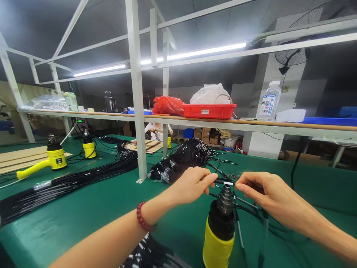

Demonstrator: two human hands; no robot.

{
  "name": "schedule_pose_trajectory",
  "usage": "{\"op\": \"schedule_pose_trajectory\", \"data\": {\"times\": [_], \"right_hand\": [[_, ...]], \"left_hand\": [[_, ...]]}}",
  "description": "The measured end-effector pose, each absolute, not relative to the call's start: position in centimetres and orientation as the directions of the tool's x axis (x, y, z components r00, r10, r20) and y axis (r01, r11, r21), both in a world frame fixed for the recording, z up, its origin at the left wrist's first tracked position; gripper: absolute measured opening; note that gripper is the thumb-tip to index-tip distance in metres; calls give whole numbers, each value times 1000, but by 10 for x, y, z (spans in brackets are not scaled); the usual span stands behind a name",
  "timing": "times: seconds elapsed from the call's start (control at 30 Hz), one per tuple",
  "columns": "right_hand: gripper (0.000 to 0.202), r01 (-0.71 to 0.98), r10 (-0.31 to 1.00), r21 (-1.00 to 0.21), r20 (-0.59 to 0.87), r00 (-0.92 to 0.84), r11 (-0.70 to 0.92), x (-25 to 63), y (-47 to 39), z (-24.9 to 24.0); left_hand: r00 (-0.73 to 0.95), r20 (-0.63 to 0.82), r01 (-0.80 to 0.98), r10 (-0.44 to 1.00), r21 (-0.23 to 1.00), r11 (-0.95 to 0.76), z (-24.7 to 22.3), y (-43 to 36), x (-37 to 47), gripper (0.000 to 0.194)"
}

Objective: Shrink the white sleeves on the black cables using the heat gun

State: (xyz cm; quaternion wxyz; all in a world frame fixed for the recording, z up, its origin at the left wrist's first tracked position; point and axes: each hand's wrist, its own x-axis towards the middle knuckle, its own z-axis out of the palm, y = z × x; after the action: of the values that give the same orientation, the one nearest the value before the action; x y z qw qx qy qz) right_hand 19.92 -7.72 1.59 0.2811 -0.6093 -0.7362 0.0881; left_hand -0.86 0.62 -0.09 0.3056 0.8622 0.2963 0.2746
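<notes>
Head view: green table (83, 208), black wire pile (181, 158) behind, upright yellow heat gun (220, 230). Left hand (192, 184) and right hand (258, 188) each pinch thin black wire (227, 183), apparently white-sleeved, just above nozzle.

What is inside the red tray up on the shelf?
A white plastic bag bulges out of the red tray, with a pale loop at its right side. The tray's wall hides whatever lies lower down. A red bag lies beside it, outside.

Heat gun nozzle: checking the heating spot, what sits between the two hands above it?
In the head view, a thin black wire with a white sleeve spans left hand to right hand, above the nozzle.
</notes>
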Motion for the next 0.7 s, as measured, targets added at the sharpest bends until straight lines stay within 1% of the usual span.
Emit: {"op": "schedule_pose_trajectory", "data": {"times": [0.1, 0.33, 0.47, 0.57, 0.63, 0.7], "right_hand": [[37, 846, 939, -465, 326, -108, 259, 198, -77, 17], [33, 838, 929, -472, 356, -102, 274, 196, -77, 17], [33, 823, 937, -503, 335, -95, 264, 199, -76, 16], [38, 827, 950, -506, 295, -103, 247, 204, -75, 16], [43, 846, 957, -481, 271, -106, 230, 206, -76, 16], [46, 854, 956, -467, 273, -108, 230, 207, -76, 16]], "left_hand": [[668, 306, 320, 679, 705, -633, -2, 7, -8, 39], [623, 336, 256, 706, 765, -590, -2, 7, -5, 21], [603, 372, 240, 706, 759, -605, -1, 6, -4, 15], [602, 400, 202, 691, 761, -617, 1, 5, -3, 11], [615, 402, 197, 679, 755, -626, 2, 5, -4, 10], [623, 399, 234, 673, 726, -647, 2, 4, -4, 18]]}}
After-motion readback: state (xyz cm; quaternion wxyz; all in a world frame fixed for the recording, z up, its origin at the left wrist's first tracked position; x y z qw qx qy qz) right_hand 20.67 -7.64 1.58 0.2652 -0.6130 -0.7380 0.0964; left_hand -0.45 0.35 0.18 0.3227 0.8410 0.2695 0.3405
